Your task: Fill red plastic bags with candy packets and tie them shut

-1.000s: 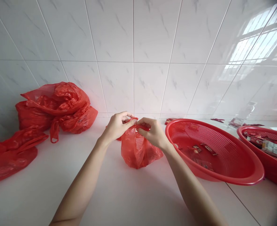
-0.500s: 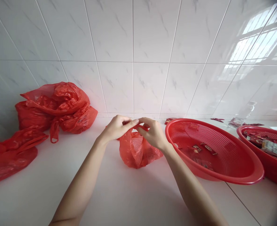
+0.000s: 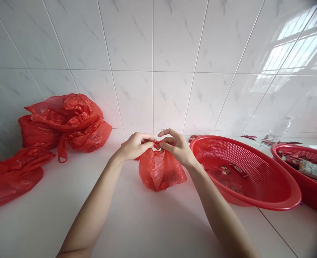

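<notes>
A small red plastic bag (image 3: 162,172) rests on the white counter in the middle, its lower part bulging and its top drawn up. My left hand (image 3: 135,146) pinches the gathered top from the left, thumb against fingers. From the right, my right hand (image 3: 176,147) pinches the same top between thumb and fingers, with the index finger raised and bent. The fingertips of both hands are close together over the bag. What lies inside the bag cannot be made out.
Right of the bag stands a red perforated basket (image 3: 266,186) with several small red packets. Behind it on the right, another red basket (image 3: 284,170) holds more packets. Large red bags (image 3: 75,122) lie by the tiled wall; another red bag (image 3: 15,179) is at far left.
My fingers have drawn the bag's top tighter, and the gap below them has shrunk. My right index finger has lifted off. The bag's left side has pulled in slightly.
</notes>
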The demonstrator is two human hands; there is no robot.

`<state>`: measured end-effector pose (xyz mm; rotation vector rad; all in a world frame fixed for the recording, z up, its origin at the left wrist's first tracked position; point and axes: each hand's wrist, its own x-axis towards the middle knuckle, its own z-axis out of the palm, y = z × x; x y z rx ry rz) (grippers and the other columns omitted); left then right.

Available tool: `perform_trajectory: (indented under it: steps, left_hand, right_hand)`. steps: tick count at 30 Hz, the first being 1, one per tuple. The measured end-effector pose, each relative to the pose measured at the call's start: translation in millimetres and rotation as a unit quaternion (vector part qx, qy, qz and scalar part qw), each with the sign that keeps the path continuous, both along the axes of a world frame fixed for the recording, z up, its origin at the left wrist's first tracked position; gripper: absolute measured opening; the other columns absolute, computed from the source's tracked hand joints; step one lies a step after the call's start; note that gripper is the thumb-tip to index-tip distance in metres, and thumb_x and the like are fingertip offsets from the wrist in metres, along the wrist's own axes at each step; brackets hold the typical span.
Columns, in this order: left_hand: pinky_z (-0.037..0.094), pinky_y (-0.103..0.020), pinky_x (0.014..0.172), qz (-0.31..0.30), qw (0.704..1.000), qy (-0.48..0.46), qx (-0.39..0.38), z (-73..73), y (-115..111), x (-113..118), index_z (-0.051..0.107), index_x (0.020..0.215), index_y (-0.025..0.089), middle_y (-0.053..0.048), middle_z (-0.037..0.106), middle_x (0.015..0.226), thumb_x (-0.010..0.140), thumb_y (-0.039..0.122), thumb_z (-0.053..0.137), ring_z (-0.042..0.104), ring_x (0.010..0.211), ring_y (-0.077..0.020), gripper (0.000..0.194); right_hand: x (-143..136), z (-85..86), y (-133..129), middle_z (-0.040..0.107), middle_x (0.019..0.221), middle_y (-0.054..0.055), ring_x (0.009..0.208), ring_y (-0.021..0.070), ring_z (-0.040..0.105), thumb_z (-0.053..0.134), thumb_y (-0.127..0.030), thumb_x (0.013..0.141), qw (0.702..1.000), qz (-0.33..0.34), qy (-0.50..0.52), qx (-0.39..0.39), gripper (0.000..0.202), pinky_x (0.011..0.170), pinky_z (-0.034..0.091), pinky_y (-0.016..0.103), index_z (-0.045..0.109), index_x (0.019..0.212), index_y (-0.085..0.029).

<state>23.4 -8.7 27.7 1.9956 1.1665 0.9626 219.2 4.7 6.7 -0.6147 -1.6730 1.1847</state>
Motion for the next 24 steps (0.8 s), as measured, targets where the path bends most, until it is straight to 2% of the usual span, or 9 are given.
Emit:
perform_trajectory:
  steps: [6, 10, 13, 16, 18, 20, 24]
  left_hand:
    - [0.051, -0.030, 0.072, -0.010, 0.992, -0.079, -0.100, 0.4, 3.5, -0.5, 0.075, 0.096, 0.019, -0.005, 0.073, 0.086, 0.084, 0.032, 0.058, 0.068, 0.083, -0.0205, 0.025]
    - [0.050, -0.029, 0.074, -0.028, 0.987, -0.115, -0.107, -0.8, 5.8, 1.0, 0.076, 0.097, 0.018, -0.004, 0.073, 0.086, 0.083, 0.029, 0.060, 0.067, 0.082, -0.0191, 0.024]
    - [0.051, -0.033, 0.085, -0.038, 0.987, -0.130, -0.089, -2.5, 8.9, -0.6, 0.075, 0.105, 0.021, -0.006, 0.074, 0.101, 0.085, 0.031, 0.060, 0.067, 0.097, -0.0219, 0.027]
    - [0.048, -0.037, 0.098, 0.004, 0.990, -0.131, -0.054, -4.9, 13.0, -3.6, 0.075, 0.105, 0.021, -0.006, 0.072, 0.116, 0.083, 0.027, 0.062, 0.064, 0.112, -0.0244, 0.027]
    - [0.046, -0.039, 0.102, 0.033, 0.991, -0.127, -0.039, -7.5, 16.7, -5.6, 0.076, 0.105, 0.020, -0.007, 0.073, 0.115, 0.082, 0.025, 0.062, 0.064, 0.113, -0.0248, 0.027]
    - [0.046, -0.041, 0.103, 0.043, 0.990, -0.129, -0.035, -11.3, 21.6, -7.4, 0.075, 0.106, 0.019, -0.008, 0.074, 0.111, 0.082, 0.025, 0.062, 0.065, 0.110, -0.0245, 0.027]
    - [0.048, -0.043, 0.101, 0.046, 0.988, -0.143, -0.034, -23.3, 36.1, -11.8, 0.075, 0.103, 0.017, -0.010, 0.074, 0.111, 0.077, 0.032, 0.074, 0.067, 0.105, -0.0249, 0.030]
  right_hand:
    - [0.1, -5.7, 5.8, 0.066, 0.099, 0.003, 0.085, 0.0147, 0.063, 0.067, -0.016, 0.080, 0.984, -0.033, -0.053, 0.165, 0.020, 0.084, 0.051, 0.032, 0.065, 0.099, -0.020]
    - [-0.9, -6.7, 5.1, 0.063, 0.101, 0.003, 0.092, 0.0165, 0.061, 0.069, -0.018, 0.084, 0.963, -0.089, -0.087, 0.238, 0.015, 0.087, 0.050, 0.033, 0.070, 0.098, -0.023]
    - [0.5, -5.8, 5.7, 0.063, 0.099, 0.003, 0.093, 0.0173, 0.062, 0.068, -0.021, 0.087, 0.957, -0.113, -0.085, 0.253, 0.008, 0.087, 0.050, 0.033, 0.071, 0.094, -0.023]
    - [5.9, -2.9, 7.0, 0.065, 0.102, 0.004, 0.099, 0.0192, 0.063, 0.070, -0.022, 0.086, 0.956, -0.126, -0.089, 0.251, 0.004, 0.091, 0.049, 0.035, 0.072, 0.089, -0.023]
    - [11.6, 0.2, 6.8, 0.066, 0.105, 0.005, 0.103, 0.0202, 0.063, 0.071, -0.022, 0.085, 0.955, -0.129, -0.106, 0.246, 0.001, 0.093, 0.048, 0.036, 0.072, 0.085, -0.022]
    - [18.5, 3.7, 5.7, 0.068, 0.107, 0.004, 0.103, 0.0200, 0.064, 0.070, -0.020, 0.084, 0.955, -0.115, -0.129, 0.239, 0.002, 0.094, 0.047, 0.036, 0.071, 0.083, -0.021]
    - [32.4, 10.8, 1.7, 0.072, 0.105, 0.003, 0.100, 0.0186, 0.066, 0.067, -0.016, 0.084, 0.959, -0.037, -0.168, 0.226, 0.007, 0.093, 0.049, 0.036, 0.070, 0.087, -0.021]
